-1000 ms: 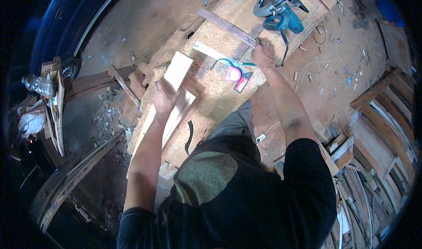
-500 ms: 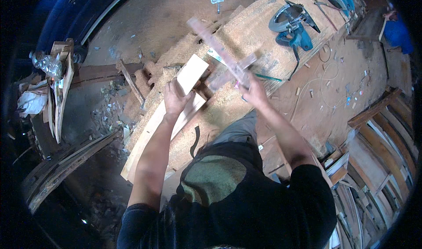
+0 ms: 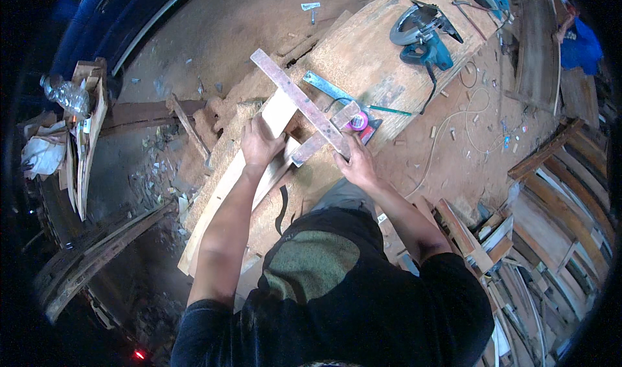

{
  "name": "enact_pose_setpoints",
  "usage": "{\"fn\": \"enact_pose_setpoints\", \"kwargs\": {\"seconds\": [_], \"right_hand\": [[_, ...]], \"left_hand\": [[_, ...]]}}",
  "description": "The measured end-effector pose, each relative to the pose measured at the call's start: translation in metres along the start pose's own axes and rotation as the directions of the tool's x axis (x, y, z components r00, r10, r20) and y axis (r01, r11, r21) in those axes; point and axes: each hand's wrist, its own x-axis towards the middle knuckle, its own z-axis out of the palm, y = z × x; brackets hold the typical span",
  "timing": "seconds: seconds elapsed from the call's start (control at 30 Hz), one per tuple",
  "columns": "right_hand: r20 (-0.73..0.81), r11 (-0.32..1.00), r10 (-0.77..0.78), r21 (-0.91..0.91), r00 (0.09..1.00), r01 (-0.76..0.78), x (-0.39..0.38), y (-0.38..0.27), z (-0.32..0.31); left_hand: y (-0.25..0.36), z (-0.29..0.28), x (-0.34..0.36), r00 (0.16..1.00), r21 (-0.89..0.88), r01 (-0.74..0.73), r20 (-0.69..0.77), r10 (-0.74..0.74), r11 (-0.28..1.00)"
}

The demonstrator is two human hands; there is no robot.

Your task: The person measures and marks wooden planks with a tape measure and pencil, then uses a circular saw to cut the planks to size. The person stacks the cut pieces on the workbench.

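The person's right hand (image 3: 357, 163) had just brought the square (image 3: 295, 96), a long worn bar with a shorter bar across it, over to the pale board (image 3: 280, 112) on the left of the surface (image 3: 369, 52). One second earlier the square lay farther up the surface, near the saw (image 3: 424, 46); half a second earlier it was a blur in mid-carry. Now its long bar slanted across the board's far end, while the shorter bar ran down toward the end of a second board (image 3: 275, 176) alongside. The right hand gripped the long bar at its near end, thumb and fingers pinched round it. The left hand (image 3: 259, 143) had stayed on the board, just short of the square, clasped over its width. From above it was hard to tell whether the square rested flat on the wood or hung slightly over it. The move seemed to draw the work to one spot, tool and wood together between two busy hands. It also uncovered the rule (image 3: 324, 85), which the passing square had mostly hidden; the pink tape (image 3: 358, 120) was near the shorter bar, and the green pencil (image 3: 390, 110) lay loose to the right. The saw stood untouched beyond, amid scattered sawdust.
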Motion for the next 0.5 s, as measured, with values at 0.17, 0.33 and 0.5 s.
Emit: {"fn": "enact_pose_setpoints", "kwargs": {"seconds": [0.17, 0.33, 0.5], "right_hand": [[0.026, 0.995, 0.088, 0.046, 0.996, -0.089, -0.007, -0.009, 0.004], [0.043, 0.994, 0.094, 0.05, 0.995, -0.096, -0.009, -0.008, 0.011], [0.038, 0.999, 0.044, 0.03, 0.998, -0.045, -0.011, -0.005, 0.012]], "left_hand": [[0.001, 0.001, 0.001, 1.0, 0.023, -0.003, -0.009, 0.004, 1.0], [0.001, 0.004, -0.001, 0.998, -0.042, 0.058, -0.006, -0.058, 0.997], [0.001, 0.005, 0.001, 0.999, -0.039, 0.046, -0.006, -0.046, 0.998]]}}
